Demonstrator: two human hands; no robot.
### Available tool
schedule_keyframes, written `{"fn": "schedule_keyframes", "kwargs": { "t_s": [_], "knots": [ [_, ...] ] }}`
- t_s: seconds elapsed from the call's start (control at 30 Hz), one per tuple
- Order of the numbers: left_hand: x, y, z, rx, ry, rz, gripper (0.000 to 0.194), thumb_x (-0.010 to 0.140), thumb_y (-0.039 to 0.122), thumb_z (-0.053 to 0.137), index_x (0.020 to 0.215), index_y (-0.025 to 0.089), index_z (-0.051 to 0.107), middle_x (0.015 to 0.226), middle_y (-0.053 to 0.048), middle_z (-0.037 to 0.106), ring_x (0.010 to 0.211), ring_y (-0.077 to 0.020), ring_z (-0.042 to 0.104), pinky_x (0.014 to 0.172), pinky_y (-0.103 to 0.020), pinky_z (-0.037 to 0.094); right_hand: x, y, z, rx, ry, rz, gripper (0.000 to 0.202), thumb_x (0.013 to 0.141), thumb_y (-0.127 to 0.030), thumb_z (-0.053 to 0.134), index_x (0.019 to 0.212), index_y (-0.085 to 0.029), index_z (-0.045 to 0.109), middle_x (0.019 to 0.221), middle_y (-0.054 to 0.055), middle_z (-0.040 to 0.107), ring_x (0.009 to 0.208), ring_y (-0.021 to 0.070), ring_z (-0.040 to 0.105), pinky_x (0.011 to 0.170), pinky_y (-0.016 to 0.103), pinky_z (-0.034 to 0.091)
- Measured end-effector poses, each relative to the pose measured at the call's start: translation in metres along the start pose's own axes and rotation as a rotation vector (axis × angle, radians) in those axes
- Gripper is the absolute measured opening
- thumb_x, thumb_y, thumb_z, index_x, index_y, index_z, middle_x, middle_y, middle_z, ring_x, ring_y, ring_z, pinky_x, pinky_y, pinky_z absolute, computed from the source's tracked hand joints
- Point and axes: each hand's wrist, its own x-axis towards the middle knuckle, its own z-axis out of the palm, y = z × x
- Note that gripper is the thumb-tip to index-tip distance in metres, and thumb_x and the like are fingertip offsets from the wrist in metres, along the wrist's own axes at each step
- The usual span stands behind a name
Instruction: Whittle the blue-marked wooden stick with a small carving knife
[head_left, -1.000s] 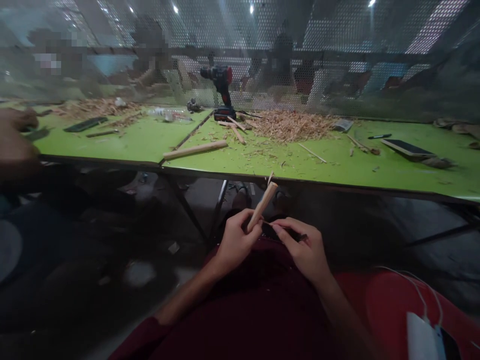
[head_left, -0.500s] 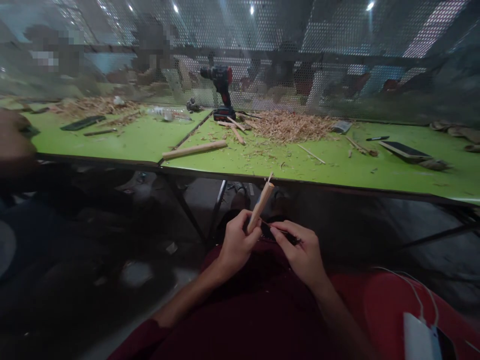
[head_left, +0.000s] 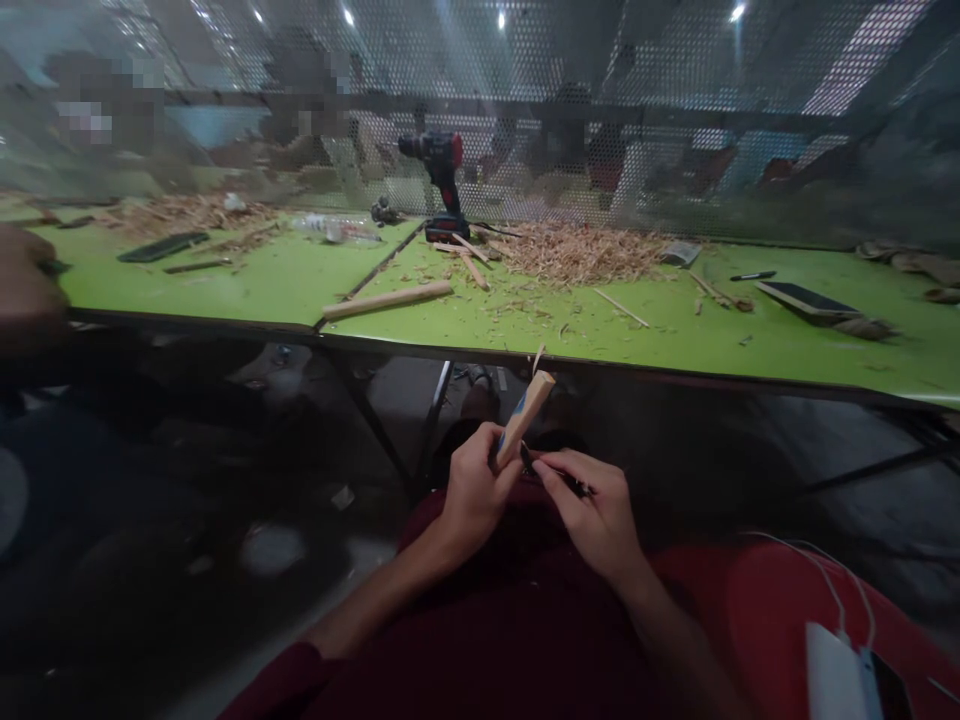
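Note:
My left hand (head_left: 476, 485) is closed around the lower part of a pale wooden stick (head_left: 529, 405) with a blue mark on its side. The stick tilts up and away, and a thin curl of wood (head_left: 538, 357) stands at its far end. In my right hand (head_left: 596, 505), held between closed fingers, is a small dark knife (head_left: 580, 487), mostly hidden by the fingers. Its tip lies close beside the stick, near my left thumb; whether it touches the wood I cannot tell. Both hands are above my lap, in front of the table edge.
On the green table (head_left: 480, 325) are a wooden rod (head_left: 390, 299), a cordless drill (head_left: 442, 185), a heap of shavings (head_left: 581, 252), a phone (head_left: 810, 300) and a pen (head_left: 753, 276). A mesh screen (head_left: 525, 110) stands behind. Another person's hand (head_left: 30, 285) is at left. A red stool (head_left: 780, 600) is at right.
The stick has turned in my left hand, showing more of its blue mark and end face. My right hand with the knife has shifted slightly left, closer to my left hand.

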Motion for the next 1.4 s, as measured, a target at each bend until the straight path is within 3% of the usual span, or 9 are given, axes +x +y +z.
{"fn": "schedule_keyframes", "kwargs": {
  "t_s": [0.17, 0.37, 0.53, 0.83, 1.03, 1.4],
  "knots": [
    [0.0005, 0.0033, -0.003, -0.078, -0.019, -0.031, 0.0, 0.08, 0.019, 0.056, 0.08, 0.018, 0.056, 0.069, 0.003, 0.056, 0.063, -0.0113, 0.05, 0.062, -0.022, 0.04, 0.0013, -0.0004, 0.0008, 0.016, 0.04, 0.03, 0.019, 0.089, -0.03, 0.059, 0.087, -0.021, 0.076, 0.085, 0.007, 0.073, 0.078, 0.02, 0.068, 0.072, 0.031, 0.052],
    [0.0009, 0.0062, -0.0067, -0.206, -0.105, -0.078, 0.009, 0.084, 0.023, 0.056, 0.086, 0.016, 0.061, 0.067, 0.004, 0.051, 0.06, -0.0096, 0.043, 0.059, -0.021, 0.036, 0.0019, 0.0017, -0.0009, 0.033, 0.038, 0.04, 0.018, 0.089, -0.029, 0.06, 0.084, -0.02, 0.075, 0.082, 0.006, 0.073, 0.076, 0.0191, 0.068, 0.07, 0.03, 0.051],
    [-0.001, 0.003, -0.0068, -0.171, -0.146, -0.048, 0.003, 0.082, 0.018, 0.056, 0.081, 0.017, 0.058, 0.067, 0.005, 0.05, 0.061, -0.0091, 0.043, 0.06, -0.021, 0.035, 0.002, 0.0056, -0.0004, 0.017, 0.043, 0.044, 0.017, 0.089, -0.027, 0.06, 0.084, -0.02, 0.074, 0.084, 0.006, 0.073, 0.078, 0.0196, 0.068, 0.072, 0.031, 0.051],
    [-0.0005, -0.0004, -0.0027, -0.132, -0.099, -0.021, 0.005, 0.082, 0.016, 0.056, 0.078, 0.018, 0.053, 0.068, 0.005, 0.05, 0.061, -0.0089, 0.043, 0.061, -0.021, 0.036, 0.0007, 0.0053, 0.0016, 0.003, 0.046, 0.019, 0.015, 0.088, -0.026, 0.061, 0.084, -0.019, 0.073, 0.082, 0.005, 0.073, 0.075, 0.0183, 0.068, 0.069, 0.029, 0.051],
    [-0.0002, 0.0051, -0.0072, -0.19, -0.143, -0.026, 0.008, 0.083, 0.02, 0.057, 0.089, 0.016, 0.061, 0.07, 0.004, 0.054, 0.062, -0.0094, 0.045, 0.061, -0.022, 0.037, 0.0039, 0.0049, 0.0007, 0.025, 0.071, 0.005, 0.014, 0.087, -0.024, 0.062, 0.081, -0.019, 0.074, 0.08, 0.004, 0.074, 0.073, 0.0177, 0.068, 0.068, 0.027, 0.051],
    [0.0005, 0.0001, -0.0035, -0.154, -0.12, -0.041, 0.004, 0.077, 0.014, 0.059, 0.076, 0.017, 0.056, 0.065, 0.006, 0.05, 0.06, -0.0086, 0.042, 0.06, -0.021, 0.035, 0.0033, 0.0068, 0.0033, 0.047, 0.061, 0.003, 0.016, 0.086, -0.022, 0.062, 0.086, -0.02, 0.077, 0.086, 0.005, 0.075, 0.076, 0.0185, 0.07, 0.071, 0.028, 0.053]
  ]
}}
